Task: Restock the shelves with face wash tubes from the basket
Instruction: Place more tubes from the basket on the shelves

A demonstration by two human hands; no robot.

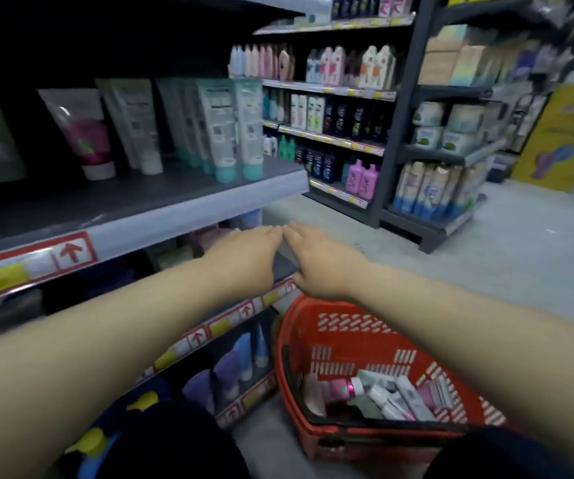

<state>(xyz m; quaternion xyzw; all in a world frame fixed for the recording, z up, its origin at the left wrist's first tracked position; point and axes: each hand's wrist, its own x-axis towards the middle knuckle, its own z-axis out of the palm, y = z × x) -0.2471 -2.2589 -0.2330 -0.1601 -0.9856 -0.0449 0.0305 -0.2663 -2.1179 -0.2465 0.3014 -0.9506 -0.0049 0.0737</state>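
A red slotted plastic basket (347,326) sits on the floor, with white and pink face wash tubes (385,397) heaped inside. Past its far rim, the left hand (244,261) and right hand (320,264) stretch flat and empty, fingertips meeting over the dark lower shelf's (287,266) end. Higher up, white teal-capped tubes (223,133) stand near the grey metal shelf's (175,202) right edge.
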